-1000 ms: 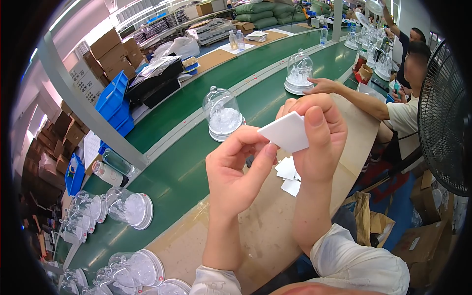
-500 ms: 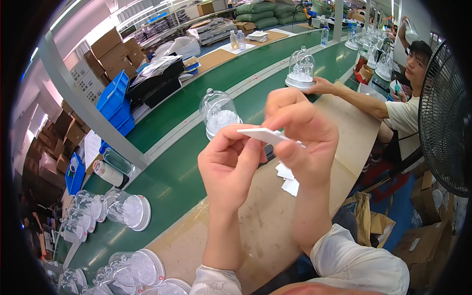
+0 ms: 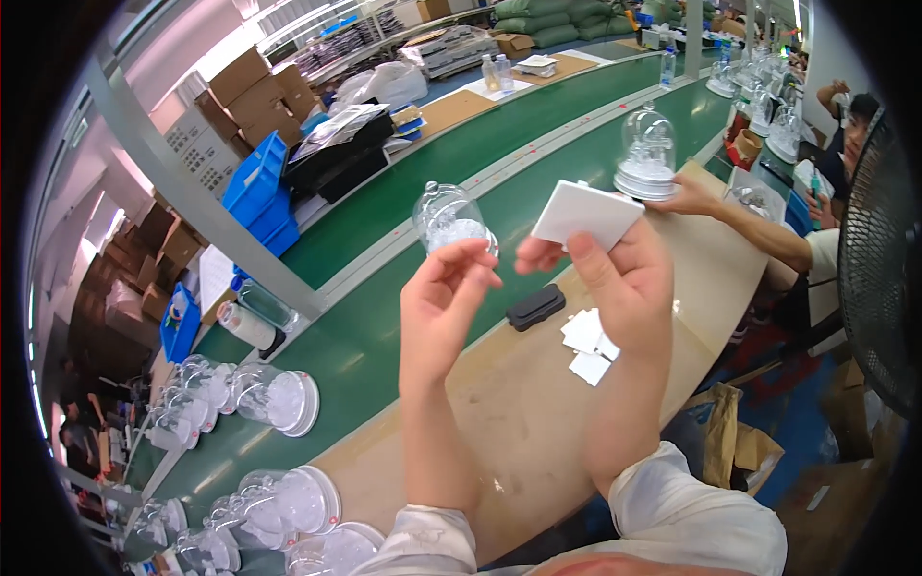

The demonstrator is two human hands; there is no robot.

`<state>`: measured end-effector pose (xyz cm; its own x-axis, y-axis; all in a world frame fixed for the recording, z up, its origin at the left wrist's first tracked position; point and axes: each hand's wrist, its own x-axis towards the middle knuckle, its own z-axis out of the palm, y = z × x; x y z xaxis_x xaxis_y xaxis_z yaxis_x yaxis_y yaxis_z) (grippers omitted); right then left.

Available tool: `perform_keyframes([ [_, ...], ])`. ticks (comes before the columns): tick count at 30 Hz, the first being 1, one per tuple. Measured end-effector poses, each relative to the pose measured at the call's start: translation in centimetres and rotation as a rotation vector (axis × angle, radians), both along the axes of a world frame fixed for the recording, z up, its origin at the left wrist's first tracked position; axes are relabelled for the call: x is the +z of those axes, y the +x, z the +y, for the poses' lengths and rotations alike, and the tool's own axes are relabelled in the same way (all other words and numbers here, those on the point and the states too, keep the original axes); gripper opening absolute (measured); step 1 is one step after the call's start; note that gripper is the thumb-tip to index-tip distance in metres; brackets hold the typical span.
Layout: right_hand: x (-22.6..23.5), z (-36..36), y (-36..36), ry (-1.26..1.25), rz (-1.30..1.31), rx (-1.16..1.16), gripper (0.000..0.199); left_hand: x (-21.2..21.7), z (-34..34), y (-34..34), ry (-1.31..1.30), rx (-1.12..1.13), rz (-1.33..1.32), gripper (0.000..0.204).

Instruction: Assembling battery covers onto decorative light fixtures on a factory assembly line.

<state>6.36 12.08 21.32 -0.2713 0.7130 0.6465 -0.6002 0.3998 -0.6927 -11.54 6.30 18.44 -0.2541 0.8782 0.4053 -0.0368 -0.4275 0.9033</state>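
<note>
Right hand pinches a white square card at its 12 o'clock, tilted flat. Left hand, fingers apart and empty, hovers at 9 o'clock.

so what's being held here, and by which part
The right hand holds a flat white square card by its lower edge, pinched between thumb and fingers. The left hand is raised with its fingers open and holds nothing.

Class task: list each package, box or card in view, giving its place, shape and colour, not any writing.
Flat white square card: pinched in the right hand.
Brown cardboard cartons: stacked far left.
Blue plastic crates: beside the green belt.
Small white cards: heaped on the tan bench.
</note>
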Motion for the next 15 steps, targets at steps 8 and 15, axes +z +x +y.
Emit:
perform_keyframes([
  [8, -0.3, 2.0, 1.1, -0.107, -0.136, -0.027, 0.017, -11.3, 7.4, -7.7, -0.198, 0.780, 0.323, 0.080],
  [15, -0.1, 2.8, 1.5, -0.125, -0.387, -0.064, 0.015, -13.1, 11.9, -8.3, -0.325, 0.899, 0.559, 0.138],
])
